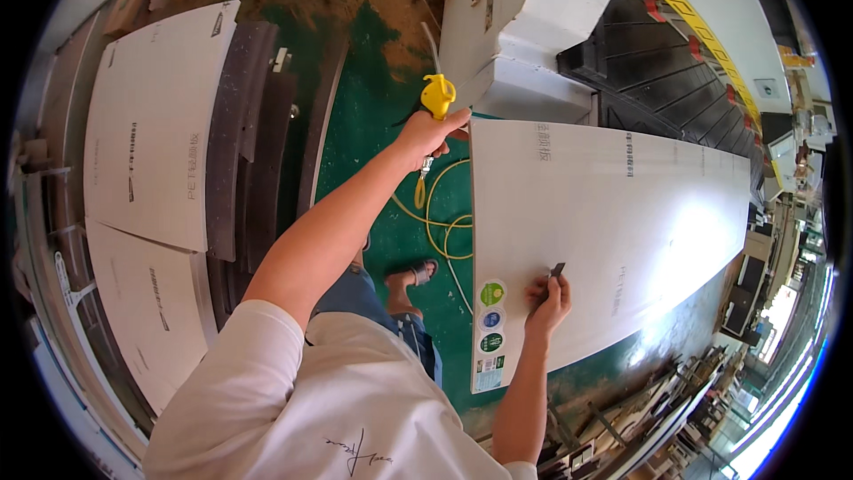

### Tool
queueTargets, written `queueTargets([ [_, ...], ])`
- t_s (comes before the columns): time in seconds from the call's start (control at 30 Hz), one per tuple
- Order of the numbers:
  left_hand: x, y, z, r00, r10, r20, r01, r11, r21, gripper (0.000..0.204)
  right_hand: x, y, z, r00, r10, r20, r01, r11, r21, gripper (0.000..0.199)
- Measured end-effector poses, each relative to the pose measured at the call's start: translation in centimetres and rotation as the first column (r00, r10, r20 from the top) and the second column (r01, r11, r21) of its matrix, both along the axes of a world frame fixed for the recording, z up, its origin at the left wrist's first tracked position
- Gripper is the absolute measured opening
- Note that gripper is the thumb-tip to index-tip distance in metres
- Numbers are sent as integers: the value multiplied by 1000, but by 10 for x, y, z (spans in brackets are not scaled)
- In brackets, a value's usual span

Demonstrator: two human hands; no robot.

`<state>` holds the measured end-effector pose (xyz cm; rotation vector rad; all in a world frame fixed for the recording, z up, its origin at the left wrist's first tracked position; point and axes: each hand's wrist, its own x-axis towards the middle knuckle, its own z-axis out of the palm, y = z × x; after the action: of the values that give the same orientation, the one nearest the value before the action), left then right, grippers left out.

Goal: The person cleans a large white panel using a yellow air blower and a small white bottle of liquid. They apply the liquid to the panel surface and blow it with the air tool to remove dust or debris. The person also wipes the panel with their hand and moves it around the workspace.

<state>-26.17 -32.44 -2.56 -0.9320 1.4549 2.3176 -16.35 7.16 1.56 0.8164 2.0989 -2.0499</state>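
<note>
My left hand (428, 137) is closed around a yellow air blow gun (438, 94), beside the far left corner of a large panel. The gun's thin nozzle points away from me, and a yellow air hose (428, 218) loops down from below the hand to the floor. The panel (595, 213) is covered in pale printed film and spreads out to my right. Low over it, my right hand (553, 304) grips a small dark flat-ended tool (557, 270); its exact kind is unclear. Round and square stickers (491, 318) mark the panel's near left corner.
Film-covered panels (151, 142) lie stacked on my left, with dark boards (253, 98) alongside. Ahead stands a white machine (546, 9) with a black slatted bed (662, 62) and a yellow strip (697, 22). Board offcuts (613, 427) are piled at the lower right.
</note>
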Motion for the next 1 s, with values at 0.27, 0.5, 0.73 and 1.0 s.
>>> queueTargets([
  [0.27,-18,-14,-17,993,-97,59,85,980,178,38,-62,-49,5,1000,4,22,-6,997,82,16],
  [0.5,-19,-18,-21,993,-114,11,112,987,117,31,-69,-43,-5,1000,-6,24,3,993,115,16],
  [0.73,-15,-15,-15,995,-94,-29,96,992,77,31,-68,-44,-8,1000,-19,2,18,986,164,13],
  [1.0,-8,-4,-15,998,55,-4,-54,988,148,30,-69,-42,-9,1000,17,-13,-14,980,199,14],
])
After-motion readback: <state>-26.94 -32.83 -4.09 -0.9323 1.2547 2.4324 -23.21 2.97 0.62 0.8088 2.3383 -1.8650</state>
